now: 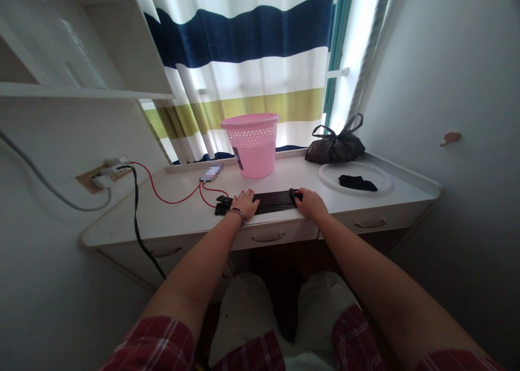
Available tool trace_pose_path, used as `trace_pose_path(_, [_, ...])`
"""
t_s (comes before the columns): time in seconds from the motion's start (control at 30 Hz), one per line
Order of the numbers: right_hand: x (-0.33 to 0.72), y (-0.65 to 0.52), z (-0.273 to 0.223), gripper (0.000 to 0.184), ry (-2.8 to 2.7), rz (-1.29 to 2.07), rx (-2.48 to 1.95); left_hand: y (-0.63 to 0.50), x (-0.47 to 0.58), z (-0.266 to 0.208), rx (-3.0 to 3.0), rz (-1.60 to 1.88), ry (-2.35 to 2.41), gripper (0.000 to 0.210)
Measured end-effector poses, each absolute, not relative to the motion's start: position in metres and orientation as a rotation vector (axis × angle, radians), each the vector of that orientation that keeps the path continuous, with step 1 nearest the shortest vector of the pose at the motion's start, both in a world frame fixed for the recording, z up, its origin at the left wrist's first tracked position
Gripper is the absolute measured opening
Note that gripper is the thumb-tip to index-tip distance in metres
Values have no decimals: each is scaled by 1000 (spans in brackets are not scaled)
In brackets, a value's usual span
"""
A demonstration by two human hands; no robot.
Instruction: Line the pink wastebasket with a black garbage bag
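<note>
A black plastic bag (273, 201), folded into a long narrow strip, lies flat on the white desk near its front edge. My left hand (244, 203), with a beaded bracelet at the wrist, rests on the strip's left part, fingers stretched out and pressing it down. The bag's bunched left end sticks out beyond that hand. At the other end, my right hand (309, 203) pinches the bag's gathered edge between thumb and fingers. The strip is stretched between both hands.
Behind the strip stands a pink basket (258, 157). A tied black bag (335, 149) sits at back right, near a white ring (385, 184) with a folded black piece (357, 183) within it. A phone (211, 172) with a red cable (170, 202) lies left.
</note>
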State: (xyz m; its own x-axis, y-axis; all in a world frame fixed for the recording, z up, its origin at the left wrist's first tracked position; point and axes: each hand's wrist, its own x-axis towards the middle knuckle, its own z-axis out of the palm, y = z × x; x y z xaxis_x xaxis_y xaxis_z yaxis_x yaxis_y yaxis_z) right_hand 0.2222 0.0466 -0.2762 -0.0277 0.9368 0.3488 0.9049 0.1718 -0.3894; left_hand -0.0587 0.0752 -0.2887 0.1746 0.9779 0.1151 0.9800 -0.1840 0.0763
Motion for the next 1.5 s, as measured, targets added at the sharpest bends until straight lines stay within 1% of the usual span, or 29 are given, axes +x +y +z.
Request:
trace_pose_path(0.3, [223, 47, -279, 25, -1880, 111, -1714, 72, -62, -286, -2404, -166, -1981, 68])
trace_pose_path(0.5, [228, 51, -281, 24, -1775, 161, -1626, 68, -60, -285, -2352, -168, -1996, 66])
trace_pose_path(0.73, [232, 54, -283, 32, -1701, 207, -1521, 68, -60, -285, -2357, -183, -2004, 66])
trace_pose_path(0.87, [237, 55, -283, 37, -1624, 212, -1533, 69, -62, -286, -2362, -189, -2000, 65])
trace_pose_path(1.1, [252, 52, -278, 39, -1564, 151, -1738, 72, -62, -287, -2374, -201, -1984, 66])
trace_pose_path(1.23, [253, 52, -279, 38, -1586, 112, -1768, 73, -61, -287, -2371, -193, -1981, 65])
trace_pose_path(1.37, [249, 50, -278, 42, -1634, 67, -1827, 72, -60, -288, -2361, -195, -1985, 65])
trace_pose_path(1.43, [245, 46, -277, 45, -1692, -12, -1830, 72, -60, -288, -2364, -197, -1986, 65])
trace_pose_path(1.5, [240, 43, -277, 50, -1783, -162, -1777, 72, -60, -288, -2366, -200, -1983, 65])
